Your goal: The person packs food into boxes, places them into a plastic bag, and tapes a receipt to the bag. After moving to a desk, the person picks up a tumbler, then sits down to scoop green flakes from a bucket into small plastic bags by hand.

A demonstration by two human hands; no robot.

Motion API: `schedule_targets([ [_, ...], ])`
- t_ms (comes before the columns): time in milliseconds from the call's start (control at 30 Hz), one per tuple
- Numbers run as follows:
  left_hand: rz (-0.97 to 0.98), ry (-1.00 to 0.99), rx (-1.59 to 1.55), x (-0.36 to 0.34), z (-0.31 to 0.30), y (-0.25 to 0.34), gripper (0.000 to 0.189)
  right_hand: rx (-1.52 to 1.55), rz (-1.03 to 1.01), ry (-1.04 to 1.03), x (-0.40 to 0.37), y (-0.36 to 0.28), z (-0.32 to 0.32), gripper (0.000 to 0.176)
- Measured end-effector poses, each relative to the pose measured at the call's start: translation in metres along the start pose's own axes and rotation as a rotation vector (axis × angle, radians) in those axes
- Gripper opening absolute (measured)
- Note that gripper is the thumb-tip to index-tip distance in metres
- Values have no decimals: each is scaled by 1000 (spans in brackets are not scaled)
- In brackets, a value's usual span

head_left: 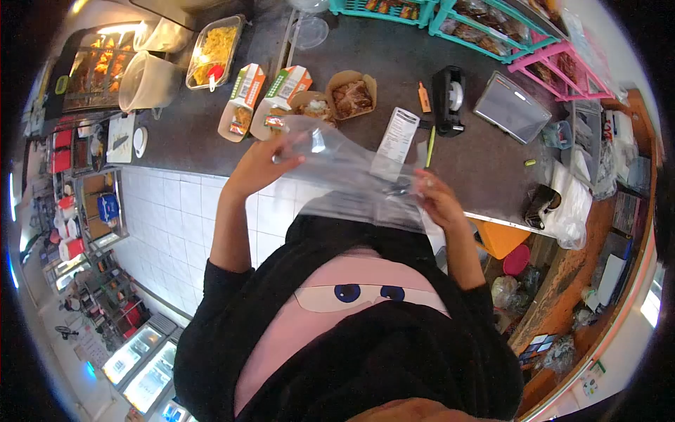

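so the clear plastic bag is stretched out between both hands, in front of the person's black top and covering part of the near edge of the dark table. left grip is closed on one end of the bag with the thumb sticking out along the plastic, right grip has the other end pinched in its fingertips, a bit blurry there so can't tell how tight. just beyond the left grip there are two orange, green and white cartons side by side, then an open box with rice and right next to that an open box of meat. the bag's near side laps over the bottom of a printed slip, with a green pen just right of it. further right it's a black tape dispenser and a grey case. over at the far left of the table sits a tray of yellow food with a red-and-white spoon in it, plus turquoise baskets along the back.
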State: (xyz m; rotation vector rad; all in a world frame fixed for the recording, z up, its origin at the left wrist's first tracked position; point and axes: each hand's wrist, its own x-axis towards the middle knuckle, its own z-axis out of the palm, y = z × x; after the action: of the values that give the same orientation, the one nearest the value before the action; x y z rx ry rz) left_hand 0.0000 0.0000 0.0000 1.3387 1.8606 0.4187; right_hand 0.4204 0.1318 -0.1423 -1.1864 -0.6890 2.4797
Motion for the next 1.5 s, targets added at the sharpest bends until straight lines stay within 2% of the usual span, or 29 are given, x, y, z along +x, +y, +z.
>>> schedule_targets([
  [67, 154, 501, 202, 4, 29, 21, 61, -111, -202, 210, -41, -29, -24, 31],
  [100, 197, 540, 145, 3, 6, 7, 54, -147, -312, 308, -36, -29, 16, 22],
  [133, 254, 575, 39, 12, 14, 24, 47, -243, -423, 361, -57, -46, 33, 23],
  [200, 286, 210, -305, 23, 46, 70, 37, -450, -655, 470, -91, -75, 71, 30],
  [233, 360, -3, -340, 23, 63, 88, 36, -594, -700, 499, -99, -73, 92, 33],
  [267, 450, -173, -600, 26, 88, 105, 33, -740, -751, 524, -101, -69, 117, 36],
  [300, 422, -327, -686, 24, 105, 124, 38, -885, -802, 547, -102, -64, 134, 39],
  [333, 408, -422, -673, 23, 117, 137, 42, -1046, -833, 547, -103, -51, 135, 41],
  [400, 360, -452, -706, 28, 140, 149, 42, -1308, -857, 544, -108, -30, 134, 50],
  [500, 289, -594, -760, 47, 171, 133, 31, -1041, -609, 613, -121, -21, 125, 49],
  [533, 243, -659, -746, 51, 175, 131, 27, -931, -573, 559, -124, -15, 112, 46],
  [633, 301, -596, -722, 57, 185, 141, 24, -550, -523, 510, -130, -21, 97, 49],
  [667, 174, -674, -838, 59, 192, 147, 23, -513, -426, 516, -138, -23, 81, 52],
  [767, 205, -586, -949, 68, 214, 166, 22, -263, -389, 537, -152, -39, 43, 51],
  [867, 181, -698, -891, 76, 218, 206, 21, -241, -457, 572, -163, -52, 14, 51],
  [967, 163, -727, -1338, 89, 280, 232, 21, -306, -412, 643, -175, -57, -46, 44],
  [1000, 23, -811, -1396, 93, 277, 249, 21, -278, -421, 661, -174, -50, -77, 41],
  [1033, -29, -767, -1435, 97, 287, 258, 20, -248, -433, 679, -172, -41, -112, 38],
  [1067, -81, -721, -1471, 103, 300, 265, 20, -296, -440, 656, -177, -33, -154, 26],
  [1133, -114, -649, -1542, 112, 322, 275, 22, -167, -471, 710, -185, -51, -171, 21],
  [1167, 68, -508, -1234, 113, 329, 278, 28, -102, -481, 742, -192, -63, -176, 19],
  [1233, 399, -245, -598, 110, 315, 299, 42, 168, -434, 646, -197, -95, -176, 17],
  [1267, 460, -109, -432, 107, 313, 311, 51, 269, -389, 585, -197, -110, -169, 17],
  [1300, 419, -103, -334, 111, 317, 314, 46, 369, -353, 539, -199, -119, -167, 17],
  [1333, 389, -102, -242, 120, 321, 316, 40, 337, -368, 485, -198, -112, -180, 14],
  [1400, 352, 91, -381, 139, 326, 307, 18, 209, -375, 460, -197, -117, -197, 14],
  [1433, 302, 143, -230, 147, 320, 304, 15, 123, -352, 484, -196, -125, -198, 17],
  [1467, 360, 299, -202, 157, 316, 293, 12, -283, -492, 551, -196, -134, -205, 20],
  [1500, 310, 434, -257, 172, 312, 290, 20, -694, -606, 603, -197, -140, -208, 23],
])
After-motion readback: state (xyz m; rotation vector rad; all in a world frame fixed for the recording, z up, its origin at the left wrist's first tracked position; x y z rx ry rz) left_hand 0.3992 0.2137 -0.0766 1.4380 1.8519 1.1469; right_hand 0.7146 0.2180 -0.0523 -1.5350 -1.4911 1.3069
